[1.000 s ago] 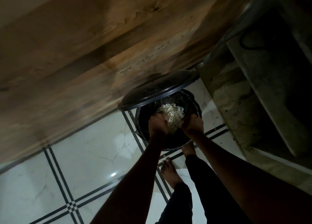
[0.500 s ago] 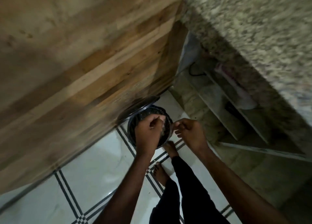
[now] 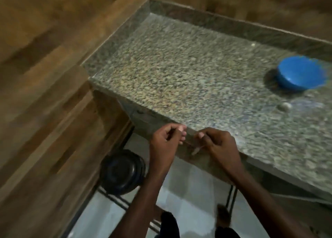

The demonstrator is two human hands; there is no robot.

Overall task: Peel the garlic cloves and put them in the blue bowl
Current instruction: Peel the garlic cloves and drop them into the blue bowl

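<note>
Both hands are up at the front edge of the counter, side by side with a narrow gap between them. The left hand (image 3: 166, 140) has its fingers curled in toward the palm, thumb tip against the fingertips, and nothing visible between them. The right hand (image 3: 218, 143) is curled too, and a small pale scrap (image 3: 195, 150) hangs just below its fingers; the blur is too heavy to say whether the scrap is pinched or loose, so its grip cannot be told. Neither hand shows a garlic clove. Beyond the knuckles runs the speckled grey-and-tan granite countertop (image 3: 179, 72), tucked into a corner of brown wood-grain wall panels (image 3: 45, 76). Far right on that stone sits the round blue plastic bowl (image 3: 301, 74), well apart from both hands, its inside blurred, contents not readable. Between the bowl and the near edge lies a small pale rounded lump (image 3: 284, 106), possibly a clove, too smeared to confirm. Down on the white tiled floor (image 3: 188, 193), left of the left forearm, stands a round black bin (image 3: 122, 173) with its dark lid over it, close against the wood panelling.
</note>
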